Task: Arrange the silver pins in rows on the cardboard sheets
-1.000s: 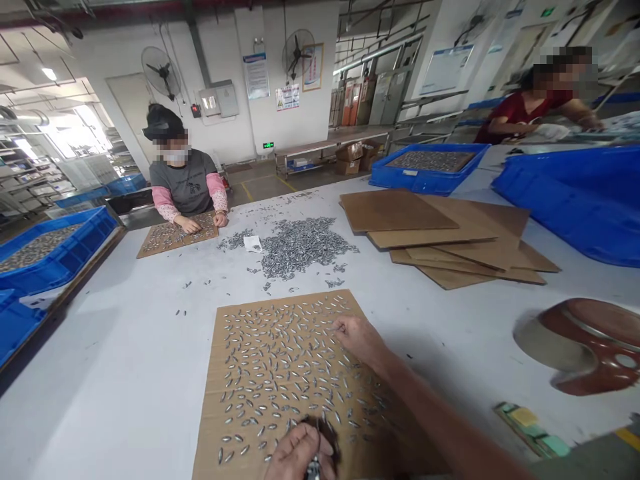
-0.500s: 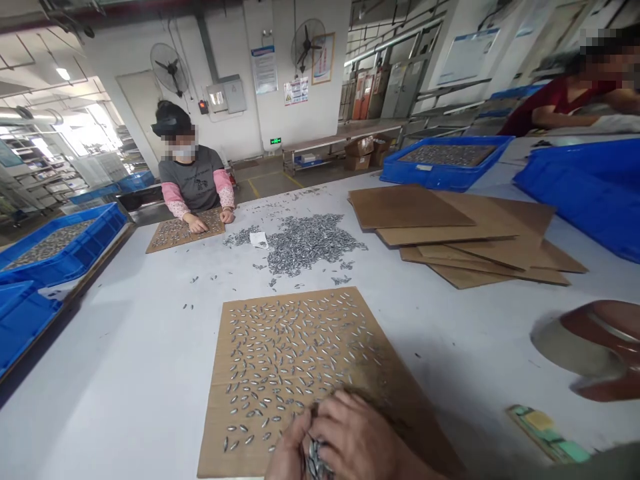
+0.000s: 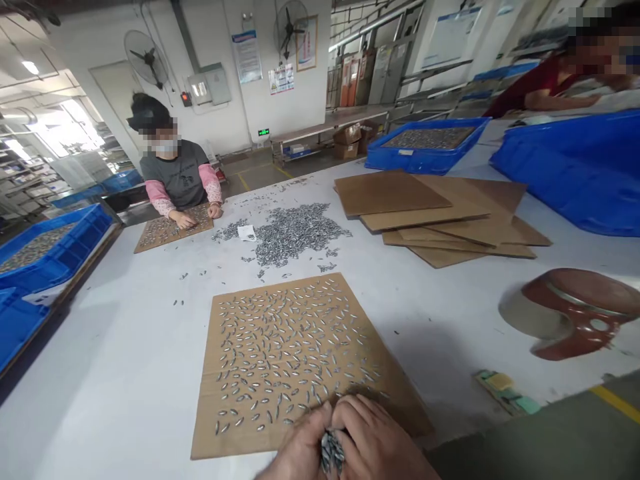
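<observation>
A square cardboard sheet [image 3: 205,430] lies on the white table, with rows of small spindle-shaped metal pieces [image 3: 280,340] spread over it. At its near edge, toward the right, my two hands are cupped together. Between them sits a clump of the same metal pieces [image 3: 331,450]. My left hand [image 3: 300,443] closes round the clump from the left, thumb raised along its top. Curled over the other side is my right hand [image 3: 377,437], its fingertips meeting the left thumb. The lower parts of both hands run out of the picture.
Beyond the sheet lies a loose heap of metal pieces [image 3: 297,230]. Stacked cardboard sheets [image 3: 400,193] and blue bins [image 3: 430,157] stand at right. A red-brown round-topped object [image 3: 580,293] and a green-yellow item [image 3: 505,390] sit near the right edge. A co-worker [image 3: 177,173] handles another sheet.
The view has shifted, so the table and sheet appear farther left and higher. My hands, still cupped round the pieces, are closer to the sheet's near right part.
</observation>
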Tool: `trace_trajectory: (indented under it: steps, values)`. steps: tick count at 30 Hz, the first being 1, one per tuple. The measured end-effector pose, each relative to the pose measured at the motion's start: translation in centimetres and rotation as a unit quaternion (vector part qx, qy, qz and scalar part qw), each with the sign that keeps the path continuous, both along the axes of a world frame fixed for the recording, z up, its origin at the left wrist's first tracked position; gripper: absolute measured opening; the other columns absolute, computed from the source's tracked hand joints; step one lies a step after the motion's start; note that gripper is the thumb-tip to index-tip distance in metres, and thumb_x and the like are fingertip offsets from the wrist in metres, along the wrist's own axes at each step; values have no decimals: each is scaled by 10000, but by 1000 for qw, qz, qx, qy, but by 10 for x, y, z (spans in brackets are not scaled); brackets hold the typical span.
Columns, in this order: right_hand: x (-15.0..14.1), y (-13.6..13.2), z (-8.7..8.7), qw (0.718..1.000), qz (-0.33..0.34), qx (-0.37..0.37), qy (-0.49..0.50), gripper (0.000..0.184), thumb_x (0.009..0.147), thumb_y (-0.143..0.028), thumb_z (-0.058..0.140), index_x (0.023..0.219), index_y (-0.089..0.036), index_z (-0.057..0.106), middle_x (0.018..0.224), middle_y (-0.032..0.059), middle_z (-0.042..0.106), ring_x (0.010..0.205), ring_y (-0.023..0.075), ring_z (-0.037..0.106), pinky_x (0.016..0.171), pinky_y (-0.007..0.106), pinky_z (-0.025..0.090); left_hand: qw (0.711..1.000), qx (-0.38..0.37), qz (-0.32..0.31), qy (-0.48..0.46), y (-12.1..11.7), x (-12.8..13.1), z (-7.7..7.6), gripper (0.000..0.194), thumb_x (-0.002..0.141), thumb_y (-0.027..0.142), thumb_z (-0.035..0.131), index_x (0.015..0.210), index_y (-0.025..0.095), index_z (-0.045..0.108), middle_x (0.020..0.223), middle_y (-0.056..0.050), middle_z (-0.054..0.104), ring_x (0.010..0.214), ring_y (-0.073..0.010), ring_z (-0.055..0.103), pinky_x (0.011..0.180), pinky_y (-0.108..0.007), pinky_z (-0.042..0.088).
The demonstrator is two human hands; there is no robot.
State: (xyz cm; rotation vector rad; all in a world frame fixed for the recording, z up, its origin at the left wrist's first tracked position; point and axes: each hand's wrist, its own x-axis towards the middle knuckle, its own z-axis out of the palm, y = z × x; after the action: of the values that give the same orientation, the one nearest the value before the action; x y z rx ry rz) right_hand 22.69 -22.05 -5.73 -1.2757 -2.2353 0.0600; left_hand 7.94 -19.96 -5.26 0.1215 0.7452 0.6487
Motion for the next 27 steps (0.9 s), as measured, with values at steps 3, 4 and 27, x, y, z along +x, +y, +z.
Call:
trace_trajectory:
  steps: [3,4,27]
  values:
    - [-4,10,6,1000,16,4,23,236,924,-64,438,850,-242,575,804,17,623,757,186,577,745,323,433,995,73,49,49,3,-4,0,497,657,514,947,841,170,641,655,0,647,491,-134,560,469,-247,405]
    - [-6,15,10,999,26,-14,37,242,934,-70,427,872,-243,586,811,15,635,758,182,589,735,313,439,993,90,59,57,6,-7,1,508,645,525,951,823,169,634,622,9,625,460,-125,536,440,-241,376]
    - [-27,182,27,949,-112,-290,-58,256,918,-168,583,668,-183,636,780,65,706,779,184,623,657,281,291,992,49,103,62,10,-49,-8,507,597,479,982,818,136,681,685,-38,654,504,-83,511,488,-218,252]
